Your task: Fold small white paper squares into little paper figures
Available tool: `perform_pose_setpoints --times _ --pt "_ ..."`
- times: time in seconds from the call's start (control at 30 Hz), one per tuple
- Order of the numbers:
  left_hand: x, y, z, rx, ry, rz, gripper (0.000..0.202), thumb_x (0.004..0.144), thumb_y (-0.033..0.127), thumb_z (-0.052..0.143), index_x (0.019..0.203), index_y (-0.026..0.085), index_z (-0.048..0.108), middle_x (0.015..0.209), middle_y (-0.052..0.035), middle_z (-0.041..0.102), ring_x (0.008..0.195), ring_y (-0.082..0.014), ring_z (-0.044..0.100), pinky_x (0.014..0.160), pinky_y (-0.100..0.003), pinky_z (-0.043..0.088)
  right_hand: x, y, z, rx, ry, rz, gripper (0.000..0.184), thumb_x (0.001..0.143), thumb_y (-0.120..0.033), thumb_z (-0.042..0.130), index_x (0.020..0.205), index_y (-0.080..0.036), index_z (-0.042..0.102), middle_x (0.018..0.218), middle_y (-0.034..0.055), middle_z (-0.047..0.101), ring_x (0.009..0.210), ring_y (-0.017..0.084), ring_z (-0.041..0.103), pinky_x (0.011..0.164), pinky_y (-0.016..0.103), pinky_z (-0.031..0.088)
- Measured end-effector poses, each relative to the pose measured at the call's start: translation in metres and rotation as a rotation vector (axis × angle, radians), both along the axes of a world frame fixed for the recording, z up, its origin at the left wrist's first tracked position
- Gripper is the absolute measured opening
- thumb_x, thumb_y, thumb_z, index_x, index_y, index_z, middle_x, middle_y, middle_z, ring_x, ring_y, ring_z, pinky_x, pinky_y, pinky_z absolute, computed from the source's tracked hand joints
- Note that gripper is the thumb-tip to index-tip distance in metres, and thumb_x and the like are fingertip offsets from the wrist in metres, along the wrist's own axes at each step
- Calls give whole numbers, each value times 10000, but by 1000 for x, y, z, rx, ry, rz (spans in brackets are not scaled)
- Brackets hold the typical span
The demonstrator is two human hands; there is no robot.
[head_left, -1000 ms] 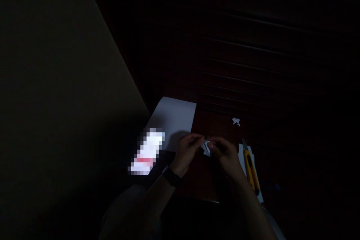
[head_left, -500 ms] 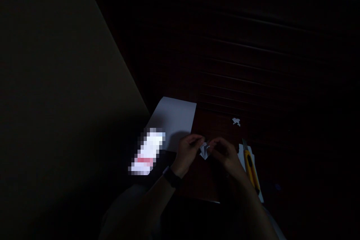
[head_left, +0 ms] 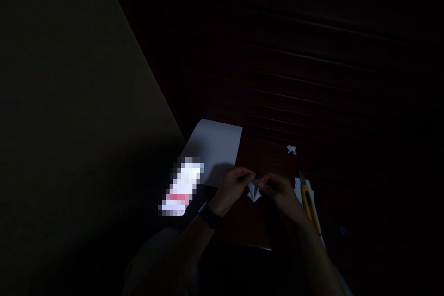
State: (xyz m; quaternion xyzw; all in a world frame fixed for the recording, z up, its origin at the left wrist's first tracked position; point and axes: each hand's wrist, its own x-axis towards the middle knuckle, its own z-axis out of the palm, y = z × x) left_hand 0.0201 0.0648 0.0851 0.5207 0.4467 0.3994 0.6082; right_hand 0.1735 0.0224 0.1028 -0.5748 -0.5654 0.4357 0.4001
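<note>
holding folded paper (head_left: 254, 194) by its far end, over counter (head_left: 267, 155), in narrow pinch grips of left hand (head_left: 231, 187) and right hand (head_left: 282, 193). for clean folds: line up edges before pressing, steady with 1 grip, crease gently with the other.

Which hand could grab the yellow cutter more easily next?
The right hand, probably: the yellow cutter lies close beside it. The left hand is farther away, across the folded paper. Both hands seem to pinch that paper, so the right would likely have to let go first.
</note>
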Motion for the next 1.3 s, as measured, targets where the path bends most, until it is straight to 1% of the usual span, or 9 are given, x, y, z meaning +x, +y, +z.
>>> perform_pose_setpoints --times 0.07,0.27,0.4,0.53,0.63,0.73,0.83,1.1,1.3 --pt "1 0 -2 7 11 40 163 715 304 643 783 162 685 807 -74 678 753 -188 611 653 -269 442 -3 1 -4 10 19 -46 167 776 -358 579 717 -203 599 706 -1 601 669 156 527 618 260 402" --pt "3 -3 -6 28 8 89 191 731 330 632 803 163 686 824 -79 678 784 -198 609 693 -288 451 -12 1 -12 45 47 -156 163 796 -357 551 749 -202 569 725 6 585 687 160 526 632 264 400" --pt "3 -4 -6 28 -27 135 206 724 337 639 821 161 683 835 -75 675 791 -193 604 699 -284 451 -22 1 -16 83 97 -244 165 798 -368 561 866 -218 551 817 12 587 741 158 534 670 265 412" --pt "4 -6 -6 -51 -99 174 233 701 341 664 844 157 674 865 -76 672 799 -183 597 675 -269 450 -32 1 -22 117 123 -362 216 793 -387 572 934 -230 529 861 11 590 773 157 547 697 267 423" --pt "5 -9 -5 -126 -196 199 253 683 342 682 847 150 670 874 -75 665 786 -167 592 662 -257 449 -38 -1 -22 117 85 -418 250 811 -413 540 973 -222 535 906 20 614 824 170 563 741 286 421" --pt "5 -10 -4 -160 -293 216 258 690 333 682 865 145 663 898 -75 653 801 -156 587 675 -249 449 -41 -2 -19 132 25 -414 274 837 -429 493 980 -207 563 952 31 631 878 185 566 784 306 414" --pt "5 -11 -2 -170 -339 216 252 707 320 673 889 148 653 925 -76 645 816 -151 587 686 -246 449 -42 -2 -15 169 12 -387 283 867 -410 446 998 -201 585 1000 43 634 936 189 561 833 317 406" --pt "6 -12 -2 -149 -378 158 267 728 316 658 929 140 659 974 -97 647 875 -180 598 758 -289 468 -39 0 -17 232 17 -372 249 871 -340 470 988 -193 634 1013 63 639 973 191 567 868 333 418" --pt "6 -12 -4 -164 -367 122 297 739 334 645 957 133 658 951 -101 658 780 -178 625 685 -291 491 -40 -1 -13 185 123 -337 282 881 -346 451 1041 -202 634 1087 71 609 1000 197 565 811 321 470"
